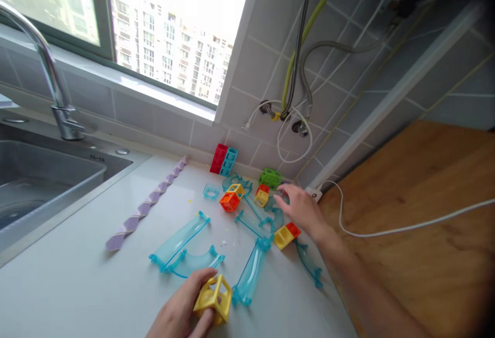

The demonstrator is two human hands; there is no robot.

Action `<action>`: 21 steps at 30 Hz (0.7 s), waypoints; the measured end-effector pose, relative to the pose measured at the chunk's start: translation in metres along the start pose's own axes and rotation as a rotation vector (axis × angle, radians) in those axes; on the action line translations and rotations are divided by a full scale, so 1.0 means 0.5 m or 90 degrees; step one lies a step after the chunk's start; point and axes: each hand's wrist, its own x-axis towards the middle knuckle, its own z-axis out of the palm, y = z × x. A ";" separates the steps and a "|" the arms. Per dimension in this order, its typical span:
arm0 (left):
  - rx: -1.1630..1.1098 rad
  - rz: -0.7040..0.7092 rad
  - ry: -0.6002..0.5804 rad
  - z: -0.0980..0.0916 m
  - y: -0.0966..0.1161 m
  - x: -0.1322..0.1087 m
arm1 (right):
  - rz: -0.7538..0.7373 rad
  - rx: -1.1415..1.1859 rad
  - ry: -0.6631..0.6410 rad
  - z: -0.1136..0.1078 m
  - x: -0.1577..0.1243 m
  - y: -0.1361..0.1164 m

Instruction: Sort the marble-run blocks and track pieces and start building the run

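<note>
My left hand (180,312) is closed around a yellow open-frame cube (214,298) at the near edge of the white counter (77,271). My right hand (301,207) reaches across to the toy pieces near the wall, fingers spread, fingertips over a clear blue curved piece (275,214) and close to a green cube (270,177). Between the hands lie clear blue track chutes (180,240), an orange cube (229,201), a yellow cube (236,189), a red-yellow block (262,194) and a yellow-red block (286,235).
A purple zigzag strip (145,206) lies toward the steel sink (34,183) and tap (50,69) at left. Red and blue blocks (224,160) lean on the tiled wall. Hoses and cables (297,69) hang there. A white cord (386,229) crosses the wooden board (425,214) at right.
</note>
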 end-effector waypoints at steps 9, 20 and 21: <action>-0.084 -0.098 -0.004 -0.007 0.043 0.025 | -0.142 0.492 0.116 0.158 -0.394 -0.279; -0.138 -0.141 0.046 -0.015 0.055 0.032 | 0.012 0.593 0.002 0.167 -0.382 -0.300; -0.175 -0.151 0.061 -0.016 0.055 0.033 | 0.018 0.603 0.000 0.168 -0.381 -0.299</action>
